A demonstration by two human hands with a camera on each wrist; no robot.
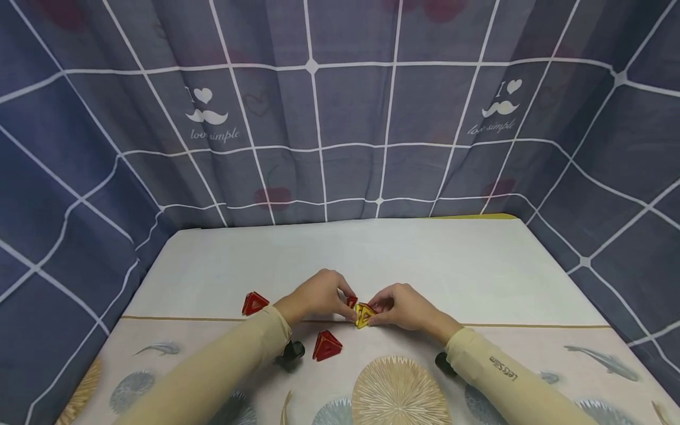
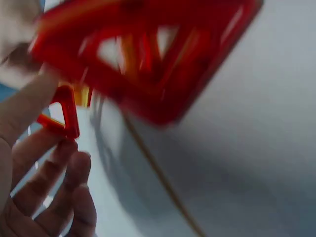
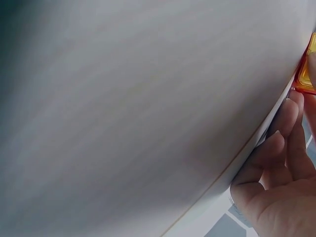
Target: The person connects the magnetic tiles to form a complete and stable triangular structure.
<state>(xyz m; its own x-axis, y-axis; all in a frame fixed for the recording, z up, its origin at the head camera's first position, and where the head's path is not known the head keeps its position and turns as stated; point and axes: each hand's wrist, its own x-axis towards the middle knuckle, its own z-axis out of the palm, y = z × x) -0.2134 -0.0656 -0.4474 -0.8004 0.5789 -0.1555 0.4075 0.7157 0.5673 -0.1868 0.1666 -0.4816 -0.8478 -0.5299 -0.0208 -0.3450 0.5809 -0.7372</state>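
Note:
Near the middle of the table my left hand [image 1: 322,293] pinches a small red triangular tile [image 1: 352,301] between thumb and fingers. The same red tile [image 2: 72,116] shows at the left of the left wrist view, with yellow behind it. From the other side, my right hand [image 1: 406,307] holds a yellow triangular tile piece [image 1: 363,316], which meets the red tile or nearly so. At the right wrist view's edge, the yellow piece [image 3: 311,66] has a red border; most of it is cut off.
A red pyramid of triangular tiles [image 1: 327,346] stands nearer me, below my left hand. Another red pyramid [image 1: 255,303] sits left of my left wrist. A patterned cloth [image 1: 202,342] covers the table's front, and a grid curtain [image 1: 345,118] hangs behind.

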